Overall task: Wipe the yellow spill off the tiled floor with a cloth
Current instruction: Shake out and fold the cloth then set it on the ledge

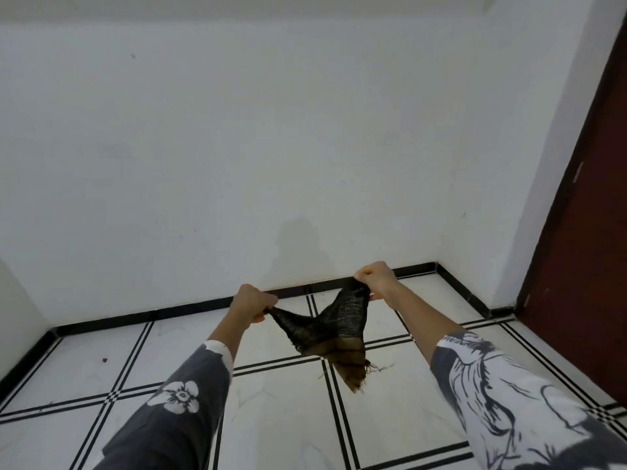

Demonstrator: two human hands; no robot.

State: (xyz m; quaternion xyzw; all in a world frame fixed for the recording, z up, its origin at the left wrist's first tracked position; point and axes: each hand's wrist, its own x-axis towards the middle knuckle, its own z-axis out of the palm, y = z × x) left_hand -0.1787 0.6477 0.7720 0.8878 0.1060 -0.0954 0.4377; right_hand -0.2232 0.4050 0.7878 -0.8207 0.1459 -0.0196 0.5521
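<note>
A dark, loosely woven cloth (325, 329) hangs stretched between both hands above the tiled floor (278, 418). Its lower end is brownish-yellow and frayed, dangling over a tile joint. My left hand (252, 301) grips one corner with curled fingers. My right hand (375, 278) grips the other corner, held a little higher and farther off. Both arms reach forward in patterned grey and white sleeves. No yellow spill shows on the visible tiles; the part of the floor behind the cloth is hidden.
White walls (237, 147) meet the floor at a black skirting (169, 312), forming corners at far left and far right. A dark red door (590, 232) stands at the right. A small dark speck (104, 360) lies on a left tile.
</note>
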